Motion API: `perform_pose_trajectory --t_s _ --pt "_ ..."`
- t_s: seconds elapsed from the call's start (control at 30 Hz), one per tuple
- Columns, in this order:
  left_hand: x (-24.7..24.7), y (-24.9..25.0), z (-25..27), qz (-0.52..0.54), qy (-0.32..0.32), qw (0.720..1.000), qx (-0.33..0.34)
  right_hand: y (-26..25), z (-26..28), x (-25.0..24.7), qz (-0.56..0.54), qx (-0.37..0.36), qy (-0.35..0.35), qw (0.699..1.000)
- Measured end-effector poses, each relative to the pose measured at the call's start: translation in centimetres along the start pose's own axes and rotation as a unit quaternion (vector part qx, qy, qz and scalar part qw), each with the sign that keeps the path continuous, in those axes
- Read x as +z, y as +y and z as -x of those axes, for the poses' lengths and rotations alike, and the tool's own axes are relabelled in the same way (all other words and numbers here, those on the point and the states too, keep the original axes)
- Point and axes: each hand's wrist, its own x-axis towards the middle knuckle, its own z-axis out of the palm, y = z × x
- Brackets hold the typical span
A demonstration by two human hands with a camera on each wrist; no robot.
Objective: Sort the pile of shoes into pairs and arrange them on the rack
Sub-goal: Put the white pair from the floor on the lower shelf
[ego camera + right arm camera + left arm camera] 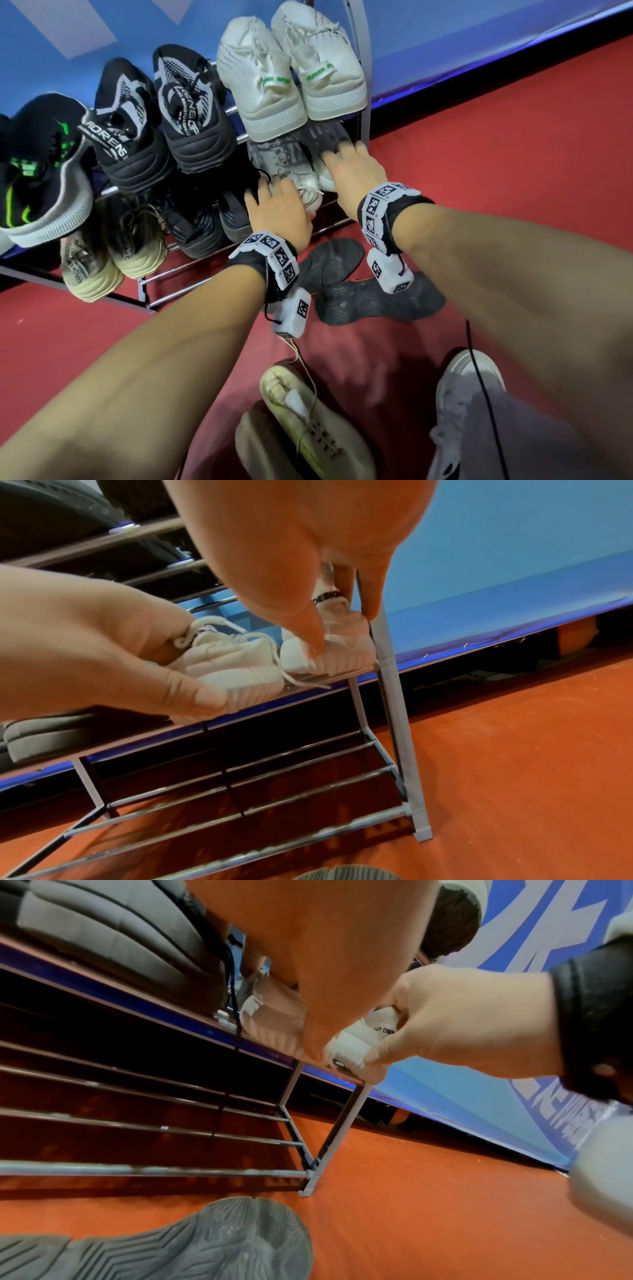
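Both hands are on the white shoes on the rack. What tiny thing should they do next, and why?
Probably let go. The left hand and right hand each hold one white lace-up sneaker, and the pair already sits side by side on the metal rack's middle shelf. The dark grey shoes on the red floor still wait.

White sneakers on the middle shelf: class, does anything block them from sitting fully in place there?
Nothing visible does. Both white sneakers already rest on the rack shelf, the left hand and right hand gripping one each.
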Motion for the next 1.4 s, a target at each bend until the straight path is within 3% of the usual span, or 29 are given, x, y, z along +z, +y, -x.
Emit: perform_pose_trajectory --t_s 0.23,0.47,0.6,0.8,1.4 --pt "0.4 0.0 -0.1 0.000 -0.008 1.000 -0.013 -0.4 -0.6 -0.6 0.032 0.015 -0.042 0.998" --pt "0.3 -0.7 0.3 0.010 -0.016 1.000 -0.003 -0.6 0.4 -0.9 -0.006 0.034 -0.054 0.998" --pt "0.1 -1.0 0.6 0.012 -0.004 1.000 0.006 -0.5 0.3 -1.5 -0.006 0.015 -0.083 0.996" --pt "-0.2 -0.2 0.8 0.012 0.036 0.999 0.016 0.4 -0.4 -1.7 -0.043 -0.011 -0.053 0.998" --pt "0.4 -1.2 -2.2 0.020 -0.013 0.999 0.027 -0.8 -0.6 -1.2 -0.057 0.039 -0.051 0.996"
